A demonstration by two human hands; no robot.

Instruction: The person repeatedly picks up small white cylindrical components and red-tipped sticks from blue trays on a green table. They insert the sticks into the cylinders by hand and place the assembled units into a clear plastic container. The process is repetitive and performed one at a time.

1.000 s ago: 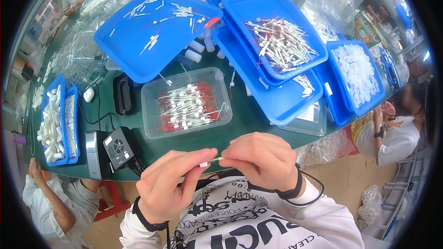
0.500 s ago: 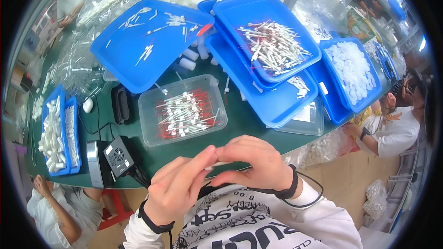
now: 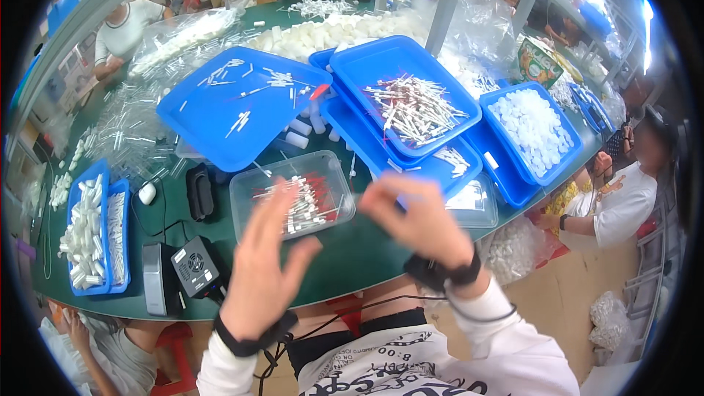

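Note:
A clear plastic box [image 3: 242,185] on the green table holds many small white tubular pieces with red thin ends [image 3: 312,198]. My left hand [image 3: 264,271] is over the box's near left side, its fingers spread and thumb apart, with nothing in it. My right hand [image 3: 425,224] is just beyond the box's right edge, beside the stacked blue trays. Its fingers are bent and smeared by motion, so I cannot tell whether a piece is between them. Dark bands are around both wrists.
A blue tray [image 3: 213,121] with scattered white pieces lies behind the box. Stacked blue trays [image 3: 367,77] hold more pieces; another blue tray [image 3: 506,158] holds white caps. Small blue trays [image 3: 104,249], a black device [image 3: 196,264] and a black holder [image 3: 199,194] stand left. Other people sit around.
My hands were together near my body with a small white piece between them. They have parted and moved forward, the left over the box, the right beside it. The view has tilted up.

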